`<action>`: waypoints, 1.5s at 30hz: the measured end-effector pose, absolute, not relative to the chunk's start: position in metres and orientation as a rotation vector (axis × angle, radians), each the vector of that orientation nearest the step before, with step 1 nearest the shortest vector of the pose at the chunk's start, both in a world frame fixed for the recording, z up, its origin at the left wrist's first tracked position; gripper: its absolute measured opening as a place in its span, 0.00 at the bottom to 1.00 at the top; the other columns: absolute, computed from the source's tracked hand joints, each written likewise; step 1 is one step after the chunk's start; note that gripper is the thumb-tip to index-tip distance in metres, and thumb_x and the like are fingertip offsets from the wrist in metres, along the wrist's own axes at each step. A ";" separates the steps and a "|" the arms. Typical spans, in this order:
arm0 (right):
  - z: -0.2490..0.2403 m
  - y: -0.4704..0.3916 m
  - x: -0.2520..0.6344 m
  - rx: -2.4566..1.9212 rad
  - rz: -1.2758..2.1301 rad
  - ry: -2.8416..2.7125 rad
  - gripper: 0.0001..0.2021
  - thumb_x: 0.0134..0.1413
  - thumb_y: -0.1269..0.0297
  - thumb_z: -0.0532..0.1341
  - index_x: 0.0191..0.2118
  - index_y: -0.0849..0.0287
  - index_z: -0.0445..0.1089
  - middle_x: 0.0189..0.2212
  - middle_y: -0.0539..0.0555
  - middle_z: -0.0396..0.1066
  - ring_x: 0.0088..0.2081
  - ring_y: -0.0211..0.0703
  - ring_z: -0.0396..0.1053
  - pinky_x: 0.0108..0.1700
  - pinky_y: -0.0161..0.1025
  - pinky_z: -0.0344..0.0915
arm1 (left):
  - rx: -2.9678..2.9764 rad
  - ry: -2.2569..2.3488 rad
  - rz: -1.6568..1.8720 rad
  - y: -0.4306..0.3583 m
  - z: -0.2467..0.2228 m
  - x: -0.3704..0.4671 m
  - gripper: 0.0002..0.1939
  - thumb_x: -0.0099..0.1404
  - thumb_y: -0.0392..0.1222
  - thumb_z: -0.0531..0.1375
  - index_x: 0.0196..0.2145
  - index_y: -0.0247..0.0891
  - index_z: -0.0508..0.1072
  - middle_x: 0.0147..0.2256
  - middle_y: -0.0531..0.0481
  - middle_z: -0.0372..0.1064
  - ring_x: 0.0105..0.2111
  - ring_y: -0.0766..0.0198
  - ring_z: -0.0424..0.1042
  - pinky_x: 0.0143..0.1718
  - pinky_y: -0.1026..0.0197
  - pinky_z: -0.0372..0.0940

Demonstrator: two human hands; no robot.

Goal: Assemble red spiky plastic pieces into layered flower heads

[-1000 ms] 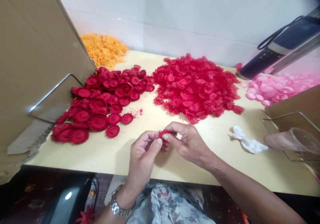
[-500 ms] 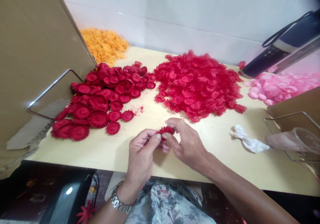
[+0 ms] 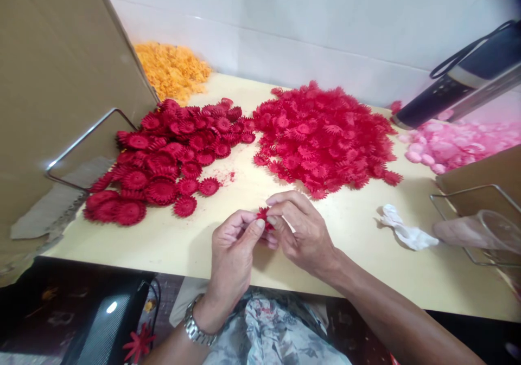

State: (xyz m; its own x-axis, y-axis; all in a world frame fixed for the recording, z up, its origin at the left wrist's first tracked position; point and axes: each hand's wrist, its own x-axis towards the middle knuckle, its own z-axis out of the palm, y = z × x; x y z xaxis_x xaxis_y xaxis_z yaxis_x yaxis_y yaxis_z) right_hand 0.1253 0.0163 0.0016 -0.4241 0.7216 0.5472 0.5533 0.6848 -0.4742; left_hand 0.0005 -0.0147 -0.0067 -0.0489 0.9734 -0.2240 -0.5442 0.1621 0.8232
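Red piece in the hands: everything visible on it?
The red piece is small, with a toothed, petal-like edge; material unclear, perhaps paper or thin foam. It is held over the table between the left hand and right hand, which hide much of it; its exact tilt can't be told.

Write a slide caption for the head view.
Left hand and right hand hold a red, fringed piece above a pale-yellow tabletop.
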 end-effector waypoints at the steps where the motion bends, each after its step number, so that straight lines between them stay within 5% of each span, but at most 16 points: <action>1: 0.002 0.016 0.125 -0.973 0.290 -2.133 0.07 0.55 0.76 0.52 0.33 0.58 0.64 0.36 0.58 0.67 0.38 0.44 0.67 0.38 0.43 0.65 | 0.605 0.952 1.361 -0.015 -0.007 0.000 0.05 0.56 0.36 0.62 0.24 0.36 0.71 0.20 0.55 0.70 0.21 0.68 0.69 0.26 0.65 0.66; 6: 0.006 0.015 0.124 -1.106 0.598 -1.974 0.10 0.53 0.69 0.58 0.43 0.60 0.62 0.39 0.59 0.67 0.40 0.45 0.66 0.40 0.43 0.66 | 0.624 0.939 1.395 -0.015 -0.008 -0.003 0.02 0.57 0.36 0.61 0.27 0.37 0.73 0.22 0.54 0.72 0.21 0.67 0.69 0.27 0.64 0.66; 10: 0.011 0.014 0.125 -1.158 1.004 -1.813 0.05 0.55 0.65 0.57 0.30 0.59 0.64 0.28 0.51 0.65 0.27 0.37 0.66 0.30 0.36 0.65 | 0.648 0.940 1.351 -0.016 -0.008 -0.005 0.02 0.56 0.36 0.61 0.29 0.36 0.73 0.22 0.53 0.72 0.22 0.66 0.70 0.28 0.63 0.67; 18: 0.010 0.014 0.128 -1.123 0.452 -2.117 0.13 0.57 0.69 0.52 0.22 0.58 0.61 0.19 0.50 0.61 0.25 0.38 0.60 0.31 0.38 0.58 | 0.607 0.929 1.243 -0.011 -0.006 -0.004 0.06 0.55 0.37 0.63 0.33 0.35 0.75 0.23 0.52 0.72 0.22 0.68 0.69 0.26 0.66 0.66; 33: 0.002 0.013 0.128 -1.253 0.159 -2.272 0.17 0.61 0.62 0.49 0.21 0.58 0.59 0.17 0.49 0.62 0.22 0.38 0.59 0.31 0.38 0.53 | 0.660 0.958 1.331 -0.012 -0.005 0.003 0.03 0.54 0.35 0.63 0.26 0.33 0.75 0.21 0.53 0.67 0.20 0.69 0.65 0.22 0.66 0.62; 45: 0.025 0.014 0.138 -0.980 0.310 -2.150 0.03 0.56 0.69 0.56 0.32 0.60 0.65 0.27 0.54 0.69 0.30 0.41 0.65 0.33 0.39 0.61 | 0.646 1.064 1.309 -0.012 -0.009 0.000 0.14 0.56 0.43 0.62 0.19 0.35 0.65 0.16 0.58 0.58 0.16 0.74 0.55 0.16 0.71 0.52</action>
State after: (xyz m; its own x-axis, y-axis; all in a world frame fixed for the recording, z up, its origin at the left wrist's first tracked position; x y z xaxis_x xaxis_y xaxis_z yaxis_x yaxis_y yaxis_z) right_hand 0.1378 0.0142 0.0249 -0.4338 0.7295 0.5288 0.5506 0.6792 -0.4854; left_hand -0.0004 -0.0123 -0.0094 -0.0757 0.9645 -0.2528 -0.4446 0.1943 0.8744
